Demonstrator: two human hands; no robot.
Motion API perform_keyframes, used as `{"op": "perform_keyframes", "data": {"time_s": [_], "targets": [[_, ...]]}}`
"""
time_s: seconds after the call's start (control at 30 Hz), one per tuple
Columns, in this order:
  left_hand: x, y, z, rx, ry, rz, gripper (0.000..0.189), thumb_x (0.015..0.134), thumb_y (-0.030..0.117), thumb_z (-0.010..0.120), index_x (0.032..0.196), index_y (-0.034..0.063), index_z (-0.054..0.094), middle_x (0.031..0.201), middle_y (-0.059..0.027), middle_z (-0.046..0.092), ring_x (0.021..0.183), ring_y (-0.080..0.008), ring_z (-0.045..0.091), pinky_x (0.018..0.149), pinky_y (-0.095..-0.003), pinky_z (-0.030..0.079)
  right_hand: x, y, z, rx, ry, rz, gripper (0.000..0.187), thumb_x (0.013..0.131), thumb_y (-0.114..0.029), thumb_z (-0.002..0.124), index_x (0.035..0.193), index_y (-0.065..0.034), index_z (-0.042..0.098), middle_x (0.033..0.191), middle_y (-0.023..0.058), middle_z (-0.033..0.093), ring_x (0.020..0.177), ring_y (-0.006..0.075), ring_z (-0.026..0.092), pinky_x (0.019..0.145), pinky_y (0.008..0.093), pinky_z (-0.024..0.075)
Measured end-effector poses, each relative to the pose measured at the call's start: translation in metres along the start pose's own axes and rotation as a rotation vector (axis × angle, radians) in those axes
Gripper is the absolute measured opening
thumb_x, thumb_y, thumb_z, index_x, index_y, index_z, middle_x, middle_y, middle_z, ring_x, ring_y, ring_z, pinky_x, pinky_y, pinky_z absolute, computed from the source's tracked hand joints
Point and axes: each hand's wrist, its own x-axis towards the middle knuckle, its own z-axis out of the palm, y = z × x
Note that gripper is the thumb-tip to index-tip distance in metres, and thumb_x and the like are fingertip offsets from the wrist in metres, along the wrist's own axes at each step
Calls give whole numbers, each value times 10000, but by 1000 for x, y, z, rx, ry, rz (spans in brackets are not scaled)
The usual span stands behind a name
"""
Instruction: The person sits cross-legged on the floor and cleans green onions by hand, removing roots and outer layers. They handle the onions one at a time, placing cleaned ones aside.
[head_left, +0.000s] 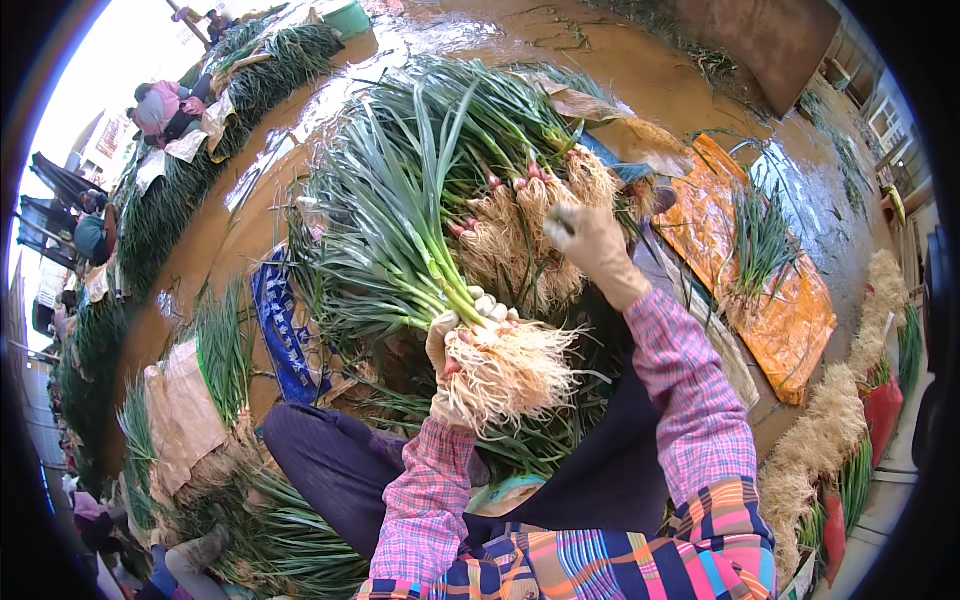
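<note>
Gripped in my left hand (448, 345) is a bunch of green onions (442, 277), held near the bulbs, with its pale stringy roots (510, 375) hanging over the wrist side and its long green leaves pointing up and left. The fingertips curl round the stems and look pale, as if covered. My right hand (589, 244) hovers over the roots of a heap of green onions (502, 195) with reddish bulbs; its fingers are bent and partly blurred, and whether they pinch anything is unclear. Loose leaves lie beneath, between my knees.
An orange sheet (787, 322) with a small bunch on it lies at right. A blue printed sack (285, 330) lies at left on wet, muddy ground. Long rows of onions (169, 210) run along both sides. Several people sit at far left, one in pink (165, 109).
</note>
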Motion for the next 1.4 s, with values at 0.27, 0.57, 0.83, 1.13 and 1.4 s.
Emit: {"op": "perform_keyframes", "data": {"time_s": [0.27, 0.57, 0.83, 1.13, 1.4], "targets": [[26, -3, -10, 67, 67, -76, 462, 864, 212, 605, 1262, -19, 569, 1310, -203, 593, 1187, -360, 583, 1108, -535, 406, 92, -1, 20, -172, 134, 61, 266, 864, -297, 716, 888, -38, 657, 802, 128, 675, 699, 248, 642, 682, 381, 517], [28, 9, -60, 247, 494, -95, 400, 900, 214, 598, 1237, -1, 574, 1124, -141, 609, 1029, -296, 605, 951, -472, 509, -42, -14, 12, -329, -130, -603, 282, 837, -131, 708, 1082, -34, 607, 878, 91, 599, 750, 247, 631, 685, 367, 528], [-5, -8, -14, 118, 119, -104, 577, 902, 423, 601, 1347, 58, 556, 1323, -162, 578, 1279, -336, 499, 1126, -577, 354, -26, -9, 41, 1133, -672, 317, 421, 988, -434, 621, 1055, -24, 695, 796, -51, 646, 666, 10, 512, 592, 175, 401], [-12, -6, 2, -32, 119, -112, 550, 877, 411, 610, 1262, 20, 568, 1226, -165, 602, 1150, -323, 565, 1032, -512, 458, -23, -14, 74, 348, -16, -191, 197, 943, -189, 649, 936, 8, 660, 697, 110, 663, 574, 215, 630, 550, 359, 510], [-17, -8, 1, -30, 145, -115, 564, 860, 364, 633, 1308, 35, 535, 1052, -103, 615, 1054, -269, 577, 1016, -494, 465, -23, -9, 16, -309, -717, -79, 460, 936, -480, 616, 1026, -39, 712, 984, 216, 692, 1014, 328, 655, 924, 426, 484]]}}
